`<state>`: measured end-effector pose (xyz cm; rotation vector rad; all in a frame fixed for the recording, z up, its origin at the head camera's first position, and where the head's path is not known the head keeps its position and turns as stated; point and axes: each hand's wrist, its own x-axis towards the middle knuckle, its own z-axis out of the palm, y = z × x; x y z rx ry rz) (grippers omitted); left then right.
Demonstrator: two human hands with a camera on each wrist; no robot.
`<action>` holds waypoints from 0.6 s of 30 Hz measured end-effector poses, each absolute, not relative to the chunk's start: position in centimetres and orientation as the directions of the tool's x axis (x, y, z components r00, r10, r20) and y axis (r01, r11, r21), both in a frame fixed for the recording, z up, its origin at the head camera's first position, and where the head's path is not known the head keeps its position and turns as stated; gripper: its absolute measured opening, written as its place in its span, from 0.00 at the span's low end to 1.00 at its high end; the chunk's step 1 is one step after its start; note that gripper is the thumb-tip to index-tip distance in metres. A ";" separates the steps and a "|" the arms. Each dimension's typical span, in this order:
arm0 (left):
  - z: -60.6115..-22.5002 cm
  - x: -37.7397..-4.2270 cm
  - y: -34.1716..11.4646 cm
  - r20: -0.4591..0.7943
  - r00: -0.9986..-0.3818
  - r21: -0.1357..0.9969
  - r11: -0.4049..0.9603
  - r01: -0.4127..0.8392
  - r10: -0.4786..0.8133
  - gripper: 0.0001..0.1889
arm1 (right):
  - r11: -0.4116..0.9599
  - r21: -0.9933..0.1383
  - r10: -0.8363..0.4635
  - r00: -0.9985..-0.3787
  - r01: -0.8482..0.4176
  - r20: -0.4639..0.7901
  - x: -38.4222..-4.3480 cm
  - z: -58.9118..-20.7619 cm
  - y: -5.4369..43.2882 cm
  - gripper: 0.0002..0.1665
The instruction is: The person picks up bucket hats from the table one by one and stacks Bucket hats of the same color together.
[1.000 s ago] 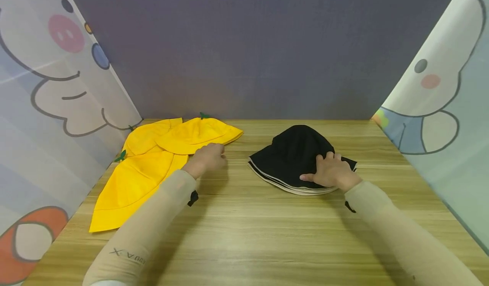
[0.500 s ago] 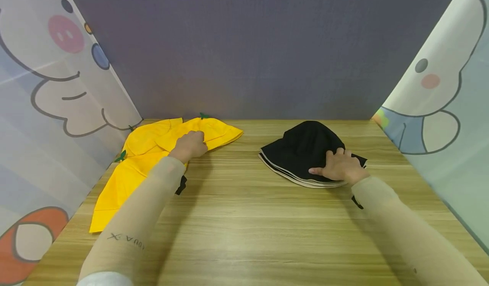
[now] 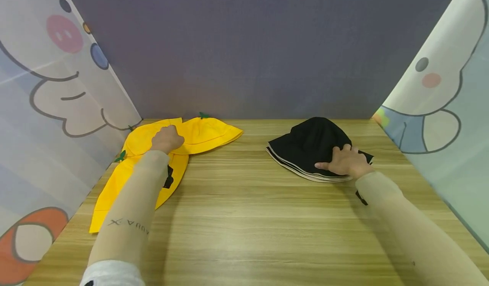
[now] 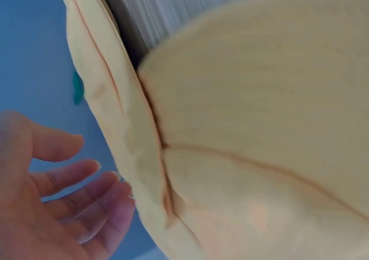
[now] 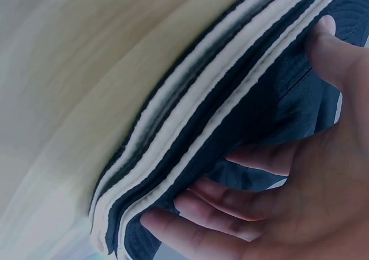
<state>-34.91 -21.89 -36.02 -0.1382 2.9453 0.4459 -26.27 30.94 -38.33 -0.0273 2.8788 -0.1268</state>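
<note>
Several yellow bucket hats lie at the left of the table: one in front [image 3: 127,171], one at the back left [image 3: 141,138], and a right-hand hat [image 3: 208,133] with a green sprout on top. Over them is my left hand [image 3: 167,139], holding nothing. In the left wrist view its loosely bent fingers [image 4: 86,199] are beside a yellow brim [image 4: 124,121]; contact cannot be told. To the right, a stack of black bucket hats [image 3: 309,146] with pale-edged brims sits crown up. My right hand [image 3: 345,161] rests spread on its right side, fingers extended over the black cloth [image 5: 259,121].
Beneath the hats is a wood-grain table [image 3: 252,226]. A dark grey panel [image 3: 259,48] stands along the back edge. Cartoon-printed curtains, a left one [image 3: 34,120] and a right one [image 3: 458,158], border the sides.
My left hand has moved left across the yellow hats. The black stack has shifted right and toward the back, with my right hand on it. The yellow hats look unmoved.
</note>
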 end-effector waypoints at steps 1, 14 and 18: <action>-36.1 -34.9 -22.3 -0.167 -0.983 0.290 0.949 -0.122 -0.075 0.15 | 0.996 -0.088 -0.028 -0.966 -0.005 -0.255 -26.4 -38.3 31.1 0.67; -37.2 -36.1 -26.4 -0.305 -0.950 0.328 0.930 -0.163 -0.059 0.38 | 0.994 -0.099 0.015 -0.960 0.044 -0.280 -27.0 -38.4 32.7 0.68; -37.6 -36.5 -26.5 -0.380 -0.923 0.336 0.921 -0.197 -0.059 0.43 | 0.993 -0.104 0.022 -0.959 0.053 -0.282 -27.3 -38.5 33.2 0.68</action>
